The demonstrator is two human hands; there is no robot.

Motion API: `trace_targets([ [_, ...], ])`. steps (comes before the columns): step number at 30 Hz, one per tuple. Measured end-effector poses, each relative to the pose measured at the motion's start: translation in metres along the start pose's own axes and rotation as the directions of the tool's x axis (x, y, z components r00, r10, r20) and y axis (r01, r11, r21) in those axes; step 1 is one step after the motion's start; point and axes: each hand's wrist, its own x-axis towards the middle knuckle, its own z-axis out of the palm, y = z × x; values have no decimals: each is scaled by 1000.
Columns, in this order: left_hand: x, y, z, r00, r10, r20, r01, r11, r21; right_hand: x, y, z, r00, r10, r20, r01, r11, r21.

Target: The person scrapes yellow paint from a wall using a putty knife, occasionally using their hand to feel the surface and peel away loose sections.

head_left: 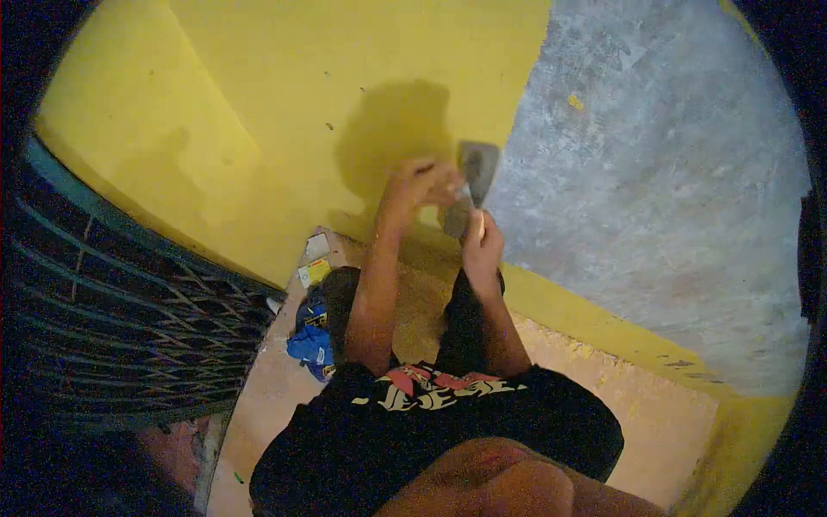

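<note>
My right hand (pixel 484 250) is closed around the handle of a putty knife (pixel 480 168), its wide grey blade pointing up toward the wall. My left hand (pixel 420 183) is beside the blade, fingers bent toward it and smeared by motion; I cannot tell whether they hold anything. A second flat grey piece (pixel 455 221) shows just below the left fingers, next to the knife's handle. Behind both hands is a yellow wall (pixel 284 112), with a grey, smeared-looking patch (pixel 655 172) to the right.
A dark metal lattice gate (pixel 129 319) stands on the left. Near my left knee lie a blue bag or wrapper (pixel 312 346) and a small yellow-and-white packet (pixel 314 272) on the pale ledge (pixel 269 414). The ledge's pale surface continues along the wall to the right.
</note>
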Motion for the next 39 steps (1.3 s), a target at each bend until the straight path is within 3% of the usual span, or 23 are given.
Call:
trace_targets([
  [1,-2,-40,-15,987,-158,6,158,986,-44,-16,14,-3,993,112,-33,-110,992,53],
  [2,-1,-95,-39,999,-17,-37,35,847,530,-31,27,-3,972,227,-59,-220,969,111],
  [3,-1,-131,-54,992,123,9,-57,396,917,-44,43,0,972,228,-58,-220,969,115],
  [4,-8,-124,-51,992,127,8,-57,394,917,-54,59,2,965,253,-71,-245,963,110],
  [6,-20,-94,-34,999,-42,-25,48,738,674,-61,83,9,957,277,-87,-267,958,105],
  [7,-19,-87,-23,999,-42,-25,48,739,672,-60,89,11,955,296,-36,-290,950,118],
  [8,-16,-80,-9,995,-104,-7,102,953,285,-62,95,12,949,315,17,-315,941,128],
  [9,-14,-75,5,988,-150,35,154,976,-157,-60,95,14,949,316,19,-316,941,125],
  [12,-8,-58,34,997,-53,-65,32,956,-290,-55,75,24,956,295,0,-290,938,192],
  [14,-4,-59,43,989,-57,-140,24,974,-223,-51,47,23,958,288,-5,-279,931,235],
  [16,2,-67,45,976,-58,-211,25,988,-155,-54,62,28,950,311,-13,-304,937,173],
  [21,11,-84,42,977,-110,-182,58,962,-268,-56,65,35,957,285,-57,-279,955,102],
  [23,10,-88,41,973,-137,-185,75,949,-305,-55,56,35,975,194,-109,-193,981,21],
  [26,14,-96,41,970,-162,-181,81,920,-384,-58,54,34,946,322,-41,-318,944,92],
  [28,17,-98,41,972,-159,-173,71,903,-424,-57,45,34,951,306,-41,-299,946,122],
  [33,19,-93,35,964,-74,-257,21,979,-203,-61,53,48,933,357,-39,-354,933,72],
  [36,14,-76,36,961,39,-274,-63,995,-78,-68,94,64,944,329,-2,-320,920,227],
  [39,13,-72,38,950,-36,-310,13,997,-76,-70,105,67,922,387,-4,-372,889,266],
])
